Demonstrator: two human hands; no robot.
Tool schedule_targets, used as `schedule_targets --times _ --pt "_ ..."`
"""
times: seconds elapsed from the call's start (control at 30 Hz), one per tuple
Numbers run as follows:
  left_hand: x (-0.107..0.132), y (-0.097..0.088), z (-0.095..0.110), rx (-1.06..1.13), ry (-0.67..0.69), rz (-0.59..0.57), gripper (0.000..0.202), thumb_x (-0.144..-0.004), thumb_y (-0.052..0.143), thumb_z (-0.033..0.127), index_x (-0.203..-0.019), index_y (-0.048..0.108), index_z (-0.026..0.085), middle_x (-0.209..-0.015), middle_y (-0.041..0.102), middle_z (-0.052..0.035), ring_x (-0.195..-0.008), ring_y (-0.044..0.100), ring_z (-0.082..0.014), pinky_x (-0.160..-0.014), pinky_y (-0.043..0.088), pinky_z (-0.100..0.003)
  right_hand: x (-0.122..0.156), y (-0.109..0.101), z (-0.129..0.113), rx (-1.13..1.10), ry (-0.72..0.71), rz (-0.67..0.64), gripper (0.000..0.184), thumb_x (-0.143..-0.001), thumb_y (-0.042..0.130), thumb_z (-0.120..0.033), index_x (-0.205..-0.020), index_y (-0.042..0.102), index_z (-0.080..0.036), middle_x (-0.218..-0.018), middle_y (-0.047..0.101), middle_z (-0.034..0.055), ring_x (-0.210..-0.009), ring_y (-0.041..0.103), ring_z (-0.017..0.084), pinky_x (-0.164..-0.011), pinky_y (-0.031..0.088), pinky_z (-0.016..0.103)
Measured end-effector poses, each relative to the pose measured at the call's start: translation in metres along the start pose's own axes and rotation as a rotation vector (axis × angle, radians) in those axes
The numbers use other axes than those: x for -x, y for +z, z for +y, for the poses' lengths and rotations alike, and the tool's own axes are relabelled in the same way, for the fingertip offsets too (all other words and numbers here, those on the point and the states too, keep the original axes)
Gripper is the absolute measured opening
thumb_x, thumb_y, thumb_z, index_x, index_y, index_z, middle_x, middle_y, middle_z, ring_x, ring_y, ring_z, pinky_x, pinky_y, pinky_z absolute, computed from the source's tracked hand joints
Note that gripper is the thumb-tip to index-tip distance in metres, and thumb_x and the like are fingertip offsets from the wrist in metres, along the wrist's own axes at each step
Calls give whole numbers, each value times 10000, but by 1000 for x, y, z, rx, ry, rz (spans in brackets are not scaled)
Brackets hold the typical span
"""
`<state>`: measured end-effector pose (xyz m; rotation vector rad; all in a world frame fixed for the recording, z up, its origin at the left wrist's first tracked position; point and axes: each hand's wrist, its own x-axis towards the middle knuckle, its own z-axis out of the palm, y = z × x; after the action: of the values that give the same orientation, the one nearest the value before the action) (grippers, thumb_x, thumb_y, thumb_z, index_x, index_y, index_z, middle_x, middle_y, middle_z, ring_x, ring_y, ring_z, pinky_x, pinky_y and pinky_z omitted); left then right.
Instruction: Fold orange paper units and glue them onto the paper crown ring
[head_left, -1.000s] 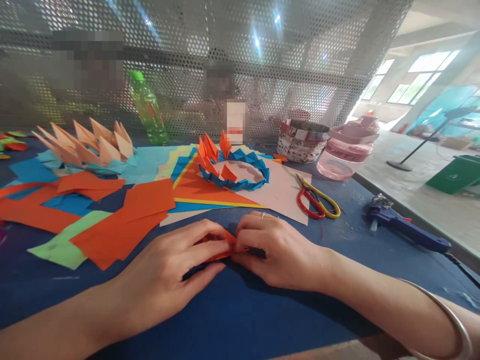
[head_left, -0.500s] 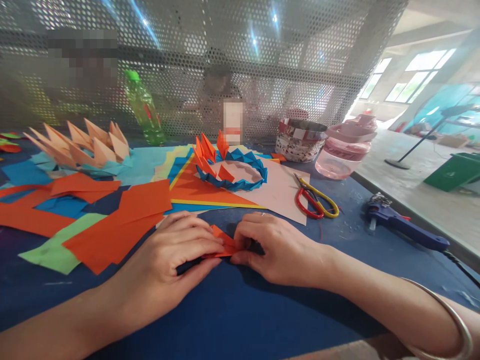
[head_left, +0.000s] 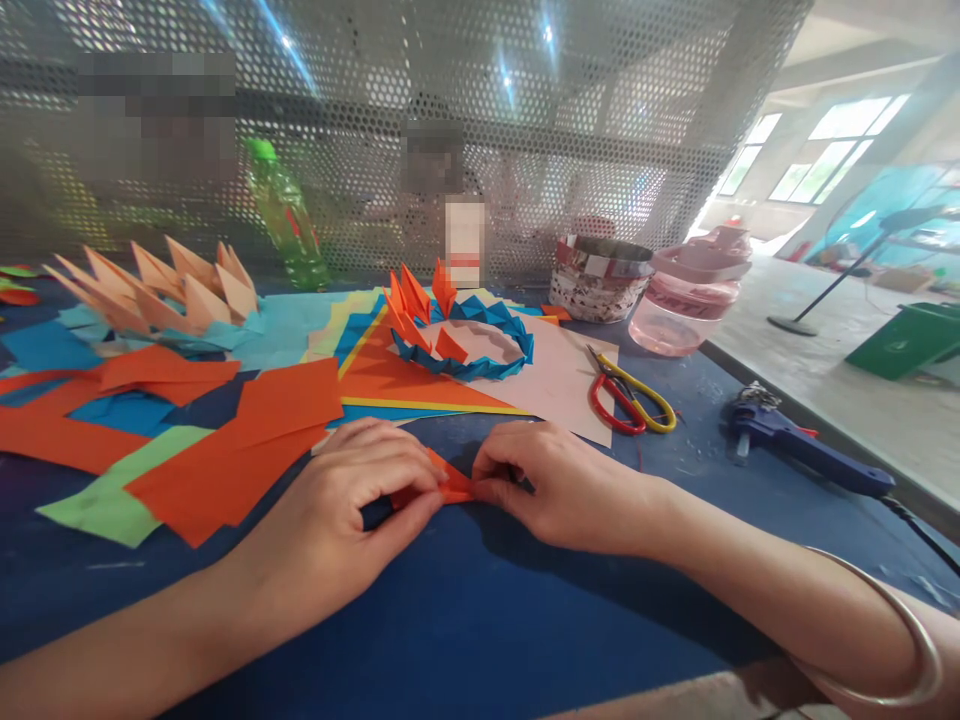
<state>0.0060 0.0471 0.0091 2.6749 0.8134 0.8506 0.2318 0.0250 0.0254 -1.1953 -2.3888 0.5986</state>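
Observation:
A small folded piece of orange paper (head_left: 454,484) is pinched between my two hands just above the blue tabletop. My left hand (head_left: 375,480) covers most of its left side, thumb and fingers closed on it. At its right end, the thumb and fingertips of my right hand (head_left: 551,485) are closed on the paper. Beyond my hands, a ring of folded blue paper (head_left: 517,350) with several upright orange points (head_left: 411,295) rests on stacked coloured sheets. Loose orange paper pieces (head_left: 277,420) and a light green piece (head_left: 135,490) lie left of my left hand.
Scissors (head_left: 634,395) with red and yellow handles lie right of the sheets. A blue glue gun (head_left: 817,450) sits near the right edge. Behind stand a pink bottle (head_left: 686,295), a paper-covered container (head_left: 600,280) and a green bottle (head_left: 289,220). A peach paper ring (head_left: 157,290) is at left.
My left thumb and fingertips have drawn together on the orange paper, and both hands have lifted slightly. More orange shows under my left hand. Other things stay in place.

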Motion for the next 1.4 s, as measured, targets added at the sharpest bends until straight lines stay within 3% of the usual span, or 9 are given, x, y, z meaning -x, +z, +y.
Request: schedule_targets --times 0.23,0.73,1.4 --pt "-3 1 -1 100 -220 -50 164 -858 601 262 -700 639 235 -861 715 26 -821 644 -161 -737 483 -304 -1 4 -6 30 64 31 81 -830 586 -149 -781 650 -158 -726 638 1 -628 520 100 -601 363 225" --pt "-6 3 5 24 -266 -60 196 -816 581 240 -632 525 204 -829 661 -20 -738 583 -174 -660 466 -315 -1 5 -7 69 217 63 98 -806 627 -232 -721 640 -185 -678 641 -22 -598 518 97 -550 296 229" --pt "-4 7 4 -21 -304 -101 144 -840 534 228 -698 516 215 -867 625 1 -802 554 -192 -704 401 -350 0 7 -8 100 221 48 99 -832 626 -240 -748 635 -188 -715 649 -23 -629 525 96 -566 285 231"
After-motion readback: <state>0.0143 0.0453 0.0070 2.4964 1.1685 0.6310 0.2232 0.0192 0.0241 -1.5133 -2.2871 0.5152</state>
